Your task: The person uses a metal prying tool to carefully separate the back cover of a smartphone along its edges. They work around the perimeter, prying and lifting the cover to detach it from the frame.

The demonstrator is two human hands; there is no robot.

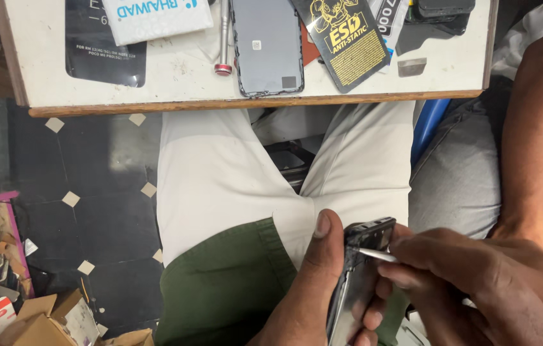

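Left hand [313,282] closed around a dark phone frame [358,275], thumb up along its left edge, fingers wrapped underneath; the frame is held on edge over the lap, below the near edge of the white table [175,77]. Right hand [476,288] curled shut on a thin metal tool [377,255], its tip touching the frame's upper end. White trousers and a green shirt hem lie beneath the hands. On the table: a grey phone back cover [267,45] near the middle of the near edge, a red-tipped metal screwdriver [223,38] just left of it, a black-and-yellow anti-static bag [345,38] to its right, a dark box [105,45] toward the left. Another person's forearm [534,134] sits at the right, apart from both hands.
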